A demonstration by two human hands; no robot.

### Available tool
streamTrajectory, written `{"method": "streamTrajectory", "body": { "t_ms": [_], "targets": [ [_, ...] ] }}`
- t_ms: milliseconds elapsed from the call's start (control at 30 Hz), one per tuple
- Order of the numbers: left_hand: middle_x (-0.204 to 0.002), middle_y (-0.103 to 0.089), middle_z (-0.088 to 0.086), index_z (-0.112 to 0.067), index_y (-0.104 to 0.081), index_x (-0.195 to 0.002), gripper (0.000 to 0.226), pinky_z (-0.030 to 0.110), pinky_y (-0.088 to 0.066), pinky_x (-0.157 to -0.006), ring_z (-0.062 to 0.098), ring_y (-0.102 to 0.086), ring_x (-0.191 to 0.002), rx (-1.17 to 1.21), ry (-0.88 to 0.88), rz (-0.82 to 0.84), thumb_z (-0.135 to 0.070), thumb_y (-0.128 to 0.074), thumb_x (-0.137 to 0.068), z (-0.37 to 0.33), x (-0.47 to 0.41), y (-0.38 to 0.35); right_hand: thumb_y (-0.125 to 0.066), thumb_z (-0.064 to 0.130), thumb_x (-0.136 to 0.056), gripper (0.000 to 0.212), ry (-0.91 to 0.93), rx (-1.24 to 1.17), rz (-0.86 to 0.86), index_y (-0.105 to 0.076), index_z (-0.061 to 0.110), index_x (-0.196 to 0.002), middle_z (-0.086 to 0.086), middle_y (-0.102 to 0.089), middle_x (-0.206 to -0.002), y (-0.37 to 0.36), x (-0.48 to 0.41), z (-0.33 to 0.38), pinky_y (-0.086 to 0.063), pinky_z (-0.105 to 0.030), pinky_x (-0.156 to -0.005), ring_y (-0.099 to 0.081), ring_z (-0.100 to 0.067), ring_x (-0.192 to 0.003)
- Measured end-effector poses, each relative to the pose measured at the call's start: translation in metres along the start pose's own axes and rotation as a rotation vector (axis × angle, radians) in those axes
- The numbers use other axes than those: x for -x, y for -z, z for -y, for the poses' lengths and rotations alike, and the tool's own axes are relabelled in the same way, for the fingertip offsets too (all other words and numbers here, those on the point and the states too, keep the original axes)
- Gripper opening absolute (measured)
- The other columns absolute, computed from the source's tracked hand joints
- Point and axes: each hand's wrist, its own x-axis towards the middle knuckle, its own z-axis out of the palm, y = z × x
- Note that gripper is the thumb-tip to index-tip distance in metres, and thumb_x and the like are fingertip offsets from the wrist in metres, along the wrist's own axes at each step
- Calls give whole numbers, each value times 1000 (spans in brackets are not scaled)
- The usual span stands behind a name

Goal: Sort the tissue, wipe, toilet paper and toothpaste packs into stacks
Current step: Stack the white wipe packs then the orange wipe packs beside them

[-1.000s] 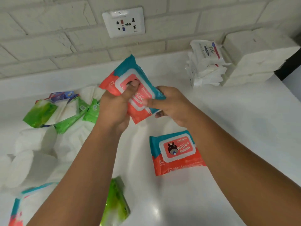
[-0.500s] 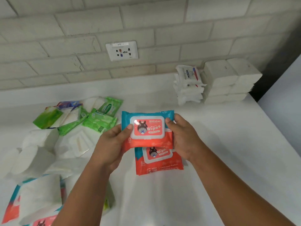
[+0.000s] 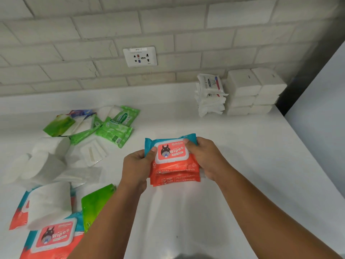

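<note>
WIPES GO ON THE PILE: A person's left hand (image 3: 137, 166) and right hand (image 3: 208, 159) clasp a red-and-teal wipes pack (image 3: 170, 153) by its 2 short ends. Each grip is closed around an edge, with the thumb pressed on the top face beside the white lid. The pack sits squarely over a second matching pack (image 3: 175, 180), whose orange front edge shows just beneath; whether the 2 fully touch cannot be told. Both are at the middle of the white desk (image 3: 242, 165). To the left lie loose green packs (image 3: 115, 131), toilet paper rolls (image 3: 46, 161) and, at the near corner, a third red wipes pack (image 3: 54, 236). Against the brick wall (image 3: 168, 25) at far right stand a stack of white tissue packs (image 3: 250, 90) and, just beside it, a stack of small white sachets (image 3: 210, 96).
</note>
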Motion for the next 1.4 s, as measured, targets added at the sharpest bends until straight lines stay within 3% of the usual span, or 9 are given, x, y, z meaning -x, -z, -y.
{"method": "streamTrajectory", "body": {
  "t_ms": [200, 400, 500, 700, 967, 1167, 1233, 1300, 1400],
  "targets": [
    [-81, -78, 5, -11, -71, -89, 20, 32, -59, -64, 19, -76, -69, -209, 26, -9, -31, -70, -93, 8, -8, 1, -68, 40, -91, 22, 57, 235, -109, -64, 23, -105, 2, -74, -95, 2, -7, -13, -62, -39, -78, -74, -18, -78],
    [-77, -75, 5, -13, -70, -81, 21, 35, -60, -66, 23, -73, -71, -286, 8, -114, -30, -70, -94, 25, -16, 2, -66, 40, -92, 39, 123, 424, -168, -62, 17, -123, -1, -71, -116, -2, -17, -29, -59, -41, -85, -70, -20, -95],
    [-79, -75, 3, -14, -70, -87, 21, 30, -56, -63, 19, -72, -70, -287, 36, -117, -35, -70, -93, 31, -18, 4, -63, 39, -94, 43, 141, 457, -203, -56, 17, -131, -2, -68, -124, -1, -18, -32, -58, -36, -88, -68, -20, -102],
    [-81, -74, 3, -15, -66, -86, 21, 26, -51, -57, 14, -69, -65, -296, 24, -79, -34, -67, -96, 31, -19, -2, -64, 47, -92, 44, 93, 480, -63, -54, 24, -128, 2, -68, -114, -5, -17, -35, -61, -34, -81, -71, -18, -89],
    [-88, -72, 3, -14, -62, -107, 20, 28, -53, -58, 18, -70, -74, -230, 101, -25, -32, -55, -102, 28, -17, -14, -57, 48, -96, 43, 68, 462, -65, -49, 26, -131, 3, -65, -108, -7, -22, -35, -61, -34, -79, -71, -18, -85],
    [-97, -73, 4, -9, -61, -119, 35, 27, -53, -62, 18, -70, -80, -282, 64, -38, -39, -57, -100, 27, -18, -10, -58, 46, -95, 51, 52, 508, -106, -43, 23, -138, 0, -64, -114, -8, -24, -35, -62, -36, -78, -71, -19, -86],
    [-113, -69, 5, -11, -55, -127, 44, 26, -50, -65, 16, -68, -88, -321, 22, -69, -44, -56, -99, 24, -15, -6, -60, 42, -95, 57, 86, 558, -162, -38, 22, -143, -3, -61, -122, -12, -21, -33, -61, -37, -81, -69, -21, -95],
    [-132, -60, 6, -14, -50, -135, 48, 28, -48, -78, 17, -61, -102, -396, -50, -104, -47, -55, -99, 23, -9, 1, -61, 39, -94, 62, 189, 633, -256, -37, 20, -147, -5, -53, -138, -19, -17, -32, -56, -40, -94, -60, -23, -117],
    [-136, -57, 1, -17, -53, -133, 45, 30, -45, -88, 16, -57, -113, -450, -184, -124, -45, -57, -98, 22, 4, 20, -63, 34, -92, 55, 383, 641, -318, -45, 21, -143, -3, -40, -152, -35, -1, -29, -46, -37, -108, -43, -20, -136]
  ]
}}
